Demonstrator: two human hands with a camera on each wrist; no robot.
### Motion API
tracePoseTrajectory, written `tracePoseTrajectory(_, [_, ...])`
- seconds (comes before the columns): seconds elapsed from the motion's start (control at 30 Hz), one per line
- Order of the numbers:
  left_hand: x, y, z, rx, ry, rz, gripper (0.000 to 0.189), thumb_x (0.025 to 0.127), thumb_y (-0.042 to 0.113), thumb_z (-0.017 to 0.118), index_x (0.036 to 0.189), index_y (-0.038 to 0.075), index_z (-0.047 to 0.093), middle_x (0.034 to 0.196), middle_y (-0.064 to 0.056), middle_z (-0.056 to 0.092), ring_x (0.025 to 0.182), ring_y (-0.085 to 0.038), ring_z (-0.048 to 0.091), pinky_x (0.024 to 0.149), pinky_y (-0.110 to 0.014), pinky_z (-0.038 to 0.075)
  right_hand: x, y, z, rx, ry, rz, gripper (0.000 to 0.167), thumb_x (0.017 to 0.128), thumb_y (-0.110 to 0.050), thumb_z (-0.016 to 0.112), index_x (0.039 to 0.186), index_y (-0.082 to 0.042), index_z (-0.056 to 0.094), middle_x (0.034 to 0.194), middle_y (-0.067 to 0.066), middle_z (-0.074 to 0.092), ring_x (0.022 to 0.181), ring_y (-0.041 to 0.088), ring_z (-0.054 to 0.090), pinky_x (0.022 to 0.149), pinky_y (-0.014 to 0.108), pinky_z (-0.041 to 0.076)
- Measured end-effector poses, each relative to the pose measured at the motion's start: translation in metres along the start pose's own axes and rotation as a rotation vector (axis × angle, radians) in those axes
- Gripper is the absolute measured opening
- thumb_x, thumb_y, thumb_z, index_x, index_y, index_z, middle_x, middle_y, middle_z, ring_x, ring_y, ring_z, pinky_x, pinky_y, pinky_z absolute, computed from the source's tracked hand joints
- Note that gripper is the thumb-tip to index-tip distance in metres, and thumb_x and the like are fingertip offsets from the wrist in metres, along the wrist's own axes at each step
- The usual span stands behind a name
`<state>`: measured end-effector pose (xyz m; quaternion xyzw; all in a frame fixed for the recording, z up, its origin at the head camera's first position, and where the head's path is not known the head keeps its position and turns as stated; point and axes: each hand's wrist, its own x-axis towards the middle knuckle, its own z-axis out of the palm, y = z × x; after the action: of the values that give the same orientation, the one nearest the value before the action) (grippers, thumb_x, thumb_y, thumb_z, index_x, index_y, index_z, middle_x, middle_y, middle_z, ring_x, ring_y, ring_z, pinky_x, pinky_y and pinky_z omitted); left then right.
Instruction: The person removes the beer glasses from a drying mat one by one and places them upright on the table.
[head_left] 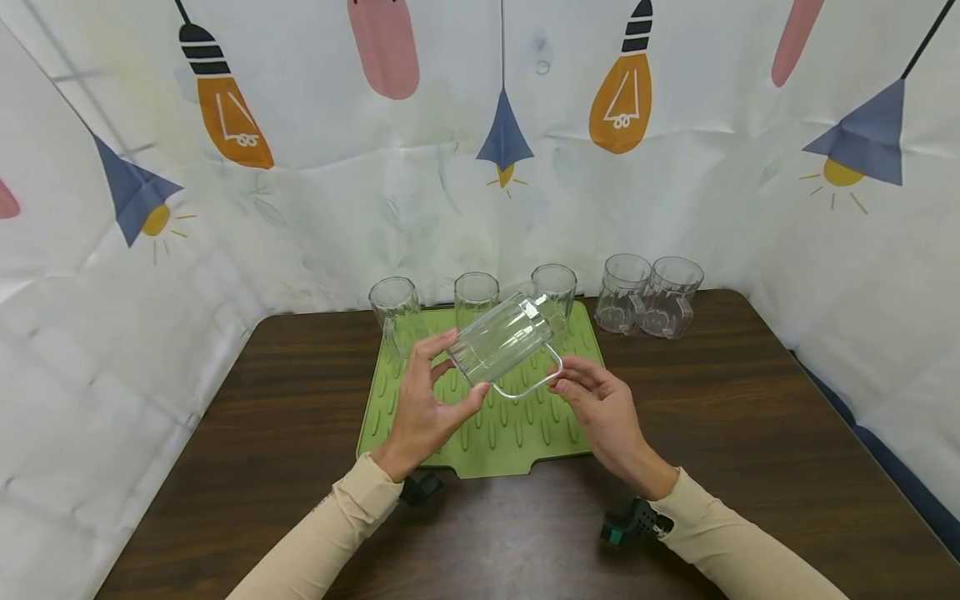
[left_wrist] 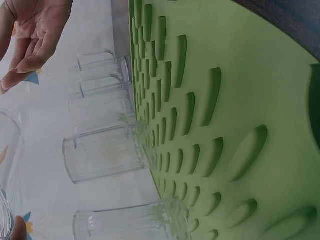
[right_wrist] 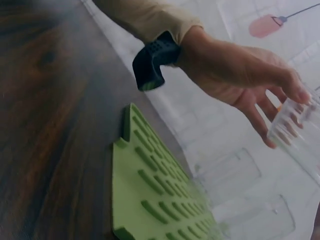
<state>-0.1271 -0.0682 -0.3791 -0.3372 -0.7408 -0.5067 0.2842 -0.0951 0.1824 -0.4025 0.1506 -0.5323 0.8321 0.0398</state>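
Observation:
A clear glass mug is held tilted above the green drying mat. My left hand grips its left end between thumb and fingers; the right wrist view shows this left hand with the thumb on the mug's side. The mug's handle points down and to the right. Beside the handle is my right hand, its fingertips right at the handle's outer corner. In the left wrist view the right hand has loosely bent fingers with nothing between them.
Three glass mugs stand along the mat's back edge: a left one, a middle one and a right one. Two more mugs, one against another, stand on the brown table. A patterned cloth hangs behind.

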Motion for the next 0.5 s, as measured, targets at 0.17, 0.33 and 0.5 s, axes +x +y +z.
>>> tracePoseTrajectory(0.17, [-0.001, 0.000, 0.002, -0.005, -0.002, -0.006, 0.071, 0.077, -0.005, 0.082, 0.138, -0.011, 0.047, 0.138, -0.033, 0.049, 0.124, -0.045, 0.058, 0.099, -0.044, 0.061, -0.001, 0.007, 0.004, 0.091, -0.043, 0.047, 0.031, 0.102, 0.003, 0.059, 0.124, -0.016, 0.068, 0.114, -0.007, 0.077, 0.109, 0.006, 0.073, 0.096, 0.021, 0.060])
tracePoseTrajectory(0.33, [-0.001, -0.002, 0.005, -0.006, -0.003, -0.020, 0.071, 0.077, -0.005, 0.082, 0.139, -0.010, 0.047, 0.139, -0.033, 0.049, 0.125, -0.045, 0.058, 0.100, -0.044, 0.061, 0.000, 0.012, 0.008, 0.186, -0.087, 0.054, 0.030, 0.103, 0.004, 0.055, 0.123, -0.014, 0.068, 0.114, -0.005, 0.077, 0.110, 0.008, 0.073, 0.100, 0.021, 0.059])
tracePoseTrajectory(0.5, [-0.001, -0.004, 0.008, 0.003, -0.007, -0.025, 0.072, 0.078, -0.004, 0.082, 0.140, -0.010, 0.047, 0.139, -0.034, 0.049, 0.126, -0.046, 0.058, 0.100, -0.044, 0.061, 0.002, 0.013, 0.011, 0.283, -0.103, 0.073, 0.029, 0.104, 0.005, 0.053, 0.122, -0.012, 0.068, 0.114, -0.002, 0.077, 0.109, 0.008, 0.074, 0.101, 0.021, 0.058])
